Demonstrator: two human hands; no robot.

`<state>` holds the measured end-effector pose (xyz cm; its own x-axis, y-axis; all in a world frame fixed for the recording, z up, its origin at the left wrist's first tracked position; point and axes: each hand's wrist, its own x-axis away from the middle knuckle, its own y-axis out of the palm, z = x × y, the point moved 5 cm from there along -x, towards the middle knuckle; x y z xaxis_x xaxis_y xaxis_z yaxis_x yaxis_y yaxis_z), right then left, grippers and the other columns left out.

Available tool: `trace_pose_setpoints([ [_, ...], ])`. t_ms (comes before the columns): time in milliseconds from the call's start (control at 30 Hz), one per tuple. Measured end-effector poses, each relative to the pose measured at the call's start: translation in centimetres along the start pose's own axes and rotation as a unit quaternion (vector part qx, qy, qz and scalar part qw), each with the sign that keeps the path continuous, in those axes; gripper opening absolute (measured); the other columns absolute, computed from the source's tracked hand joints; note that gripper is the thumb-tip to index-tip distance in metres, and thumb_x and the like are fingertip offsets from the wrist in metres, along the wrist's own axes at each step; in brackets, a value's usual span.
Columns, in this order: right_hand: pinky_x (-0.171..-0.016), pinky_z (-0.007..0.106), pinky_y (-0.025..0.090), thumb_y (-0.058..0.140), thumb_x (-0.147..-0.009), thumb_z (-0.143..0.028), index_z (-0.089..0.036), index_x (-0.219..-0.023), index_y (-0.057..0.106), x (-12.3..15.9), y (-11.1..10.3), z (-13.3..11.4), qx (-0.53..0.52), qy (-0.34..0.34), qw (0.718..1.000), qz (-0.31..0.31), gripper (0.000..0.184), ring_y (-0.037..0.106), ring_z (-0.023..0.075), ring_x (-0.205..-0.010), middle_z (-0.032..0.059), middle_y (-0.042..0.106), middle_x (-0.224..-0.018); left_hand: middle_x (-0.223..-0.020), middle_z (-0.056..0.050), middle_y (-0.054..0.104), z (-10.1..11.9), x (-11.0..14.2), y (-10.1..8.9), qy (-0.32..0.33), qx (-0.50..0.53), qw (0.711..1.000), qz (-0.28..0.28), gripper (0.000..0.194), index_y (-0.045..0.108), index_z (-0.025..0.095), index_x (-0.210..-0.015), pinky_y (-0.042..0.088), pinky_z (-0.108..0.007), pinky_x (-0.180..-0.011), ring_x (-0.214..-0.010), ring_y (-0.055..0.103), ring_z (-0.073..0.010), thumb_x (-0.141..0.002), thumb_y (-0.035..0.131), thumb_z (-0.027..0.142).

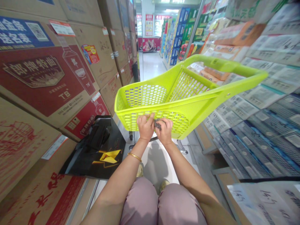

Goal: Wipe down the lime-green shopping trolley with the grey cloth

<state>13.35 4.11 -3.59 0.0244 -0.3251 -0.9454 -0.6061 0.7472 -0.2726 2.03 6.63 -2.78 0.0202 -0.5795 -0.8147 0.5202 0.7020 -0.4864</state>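
Observation:
A yellow-green shopping cart [150,107] with a latticed plastic basket stands crosswise in front of my knees. My left hand [145,126] is close against the basket's near side, fingers curled and the index finger pointing up along the lattice. What its fingers hold, if anything, is hidden. Right beside it, my right hand [164,129] is closed on a small dark grey crumpled piece [157,125], perhaps cloth. The two hands nearly touch at the thumbs. Through the holes the basket looks to have nothing large in it.
Stacked cardboard cartons [32,68] wall the left side, with a black gift bag [103,150] leaning at their foot. Packaged goods [264,109] fill shelves close on the right. Behind the cart, a white-floored aisle [152,62] runs toward more shelves [178,34].

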Motion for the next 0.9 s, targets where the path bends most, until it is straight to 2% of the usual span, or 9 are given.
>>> trace_pose_setpoints([
  [167,-0.089,0.036,0.04,0.057,-0.082,-0.02,-0.024,-0.096,0.055,-4.7,-1.3,-0.4,0.013,0.002,0.996,0.092,0.015,0.05,0.0163,-0.095,0.0037,0.053,-0.101,-0.09,-0.009,0.06,0.1,0.1,-0.1,0.021,-0.013,1.0,0.011,0.027,0.067,0.023,-0.106,0.036,-0.036,-0.084,-0.089,0.051,-0.0215,-0.09,0.046,0.028],
  [300,-0.092,0.039,0.04,0.054,-0.083,-0.02,-0.025,-0.098,0.054,-5.9,-1.0,-0.4,0.038,-0.007,0.996,0.08,0.015,0.051,0.0169,-0.099,0.0044,0.053,-0.105,-0.089,-0.009,0.061,0.3,0.0,-0.3,0.033,-0.038,0.998,0.024,0.026,0.068,0.022,-0.103,0.037,-0.035,-0.082,-0.087,0.051,-0.0213,-0.09,0.046,0.027],
  [433,-0.091,0.037,0.04,0.055,-0.083,-0.02,-0.025,-0.094,0.055,-3.4,-0.1,-0.1,0.058,-0.022,0.997,0.054,0.012,0.048,0.0169,-0.099,0.0044,0.052,-0.103,-0.089,-0.009,0.061,0.5,0.0,-0.5,0.044,-0.051,0.997,0.04,0.025,0.07,0.02,-0.095,0.038,-0.034,-0.081,-0.086,0.051,-0.0212,-0.089,0.047,0.028],
  [567,-0.089,0.036,0.04,0.056,-0.082,-0.018,-0.024,-0.093,0.056,0.0,0.5,0.5,0.035,-0.017,0.999,0.031,0.012,0.047,0.0174,-0.098,0.0047,0.053,-0.101,-0.089,-0.008,0.061,0.4,0.0,-0.3,0.038,-0.038,0.998,0.031,0.028,0.067,0.023,-0.107,0.037,-0.035,-0.082,-0.088,0.051,-0.0215,-0.089,0.047,0.026],
  [667,-0.087,0.036,0.041,0.055,-0.081,-0.015,-0.023,-0.091,0.057,1.9,0.8,0.7,0.036,-0.023,0.999,-0.003,0.013,0.047,0.0177,-0.096,0.0051,0.053,-0.099,-0.089,-0.008,0.06,0.2,0.0,-0.2,0.03,-0.033,0.999,0.019,0.028,0.067,0.024,-0.107,0.037,-0.036,-0.083,-0.089,0.052,-0.0215,-0.088,0.046,0.024],
  [800,-0.083,0.034,0.042,0.055,-0.079,-0.013,-0.021,-0.089,0.058,3.2,0.9,0.8,0.025,-0.02,0.998,-0.049,0.014,0.048,0.0181,-0.094,0.0051,0.054,-0.097,-0.09,-0.009,0.06,0.2,0.0,-0.2,0.028,-0.028,0.999,0.012,0.028,0.067,0.024,-0.108,0.038,-0.037,-0.085,-0.091,0.052,-0.0219,-0.088,0.047,0.024],
  [900,-0.084,0.035,0.042,0.054,-0.079,-0.014,-0.021,-0.091,0.058,3.1,0.7,1.0,0.014,0.004,0.998,-0.066,0.015,0.049,0.0186,-0.095,0.0055,0.054,-0.098,-0.091,-0.01,0.06,0.3,0.0,-0.4,0.024,-0.021,0.999,0.008,0.029,0.066,0.022,-0.11,0.038,-0.038,-0.087,-0.094,0.052,-0.0225,-0.089,0.046,0.024],
])
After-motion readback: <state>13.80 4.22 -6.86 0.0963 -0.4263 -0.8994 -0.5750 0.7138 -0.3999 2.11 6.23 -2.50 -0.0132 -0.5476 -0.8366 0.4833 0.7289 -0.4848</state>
